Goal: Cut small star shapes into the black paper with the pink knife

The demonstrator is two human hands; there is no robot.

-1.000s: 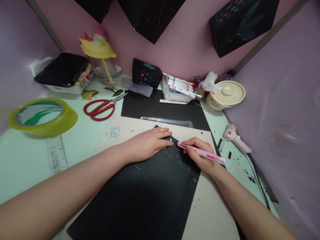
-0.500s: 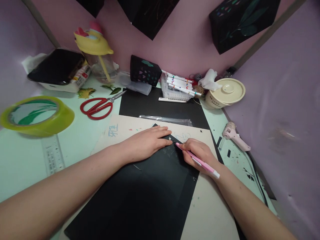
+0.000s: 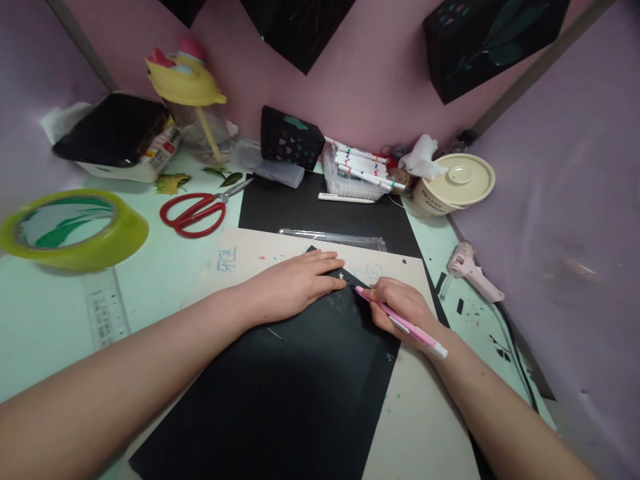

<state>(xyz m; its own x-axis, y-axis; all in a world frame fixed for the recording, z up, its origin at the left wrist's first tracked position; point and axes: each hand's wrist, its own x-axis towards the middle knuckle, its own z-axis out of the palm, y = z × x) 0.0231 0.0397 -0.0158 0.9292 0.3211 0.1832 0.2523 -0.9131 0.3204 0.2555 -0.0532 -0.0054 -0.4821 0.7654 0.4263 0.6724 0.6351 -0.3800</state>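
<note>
A large sheet of black paper (image 3: pixel 270 407) lies aslant on a pale board (image 3: pixel 415 400). My left hand (image 3: pixel 295 283) rests flat on its upper part, fingers stretched out and a little apart. Just beyond those fingertips is a small white star-shaped cutout (image 3: pixel 341 275), with faint pale outlines drawn below it. Between thumb and fingers my right hand (image 3: pixel 400 303) grips a slim pink pen-style craft knife (image 3: pixel 413 330). Its tip meets the black paper close to the star, beside my left fingertips; the blade itself is too small to make out. A tiny black star (image 3: pixel 404 261) lies on the board.
Red-handled scissors (image 3: pixel 195 215), a yellow tape roll (image 3: pixel 75 230) and a clear ruler (image 3: pixel 105 310) are to the left. Markers (image 3: pixel 363 167) and a chick-topped bottle (image 3: pixel 190 100) stand behind. A lidded cream tub (image 3: pixel 453 183) and a corded glue gun (image 3: pixel 473 270) sit right.
The craft knife's tip and my right hand have shifted very slightly right. My left hand keeps its place on the black paper. The view has moved a little.
</note>
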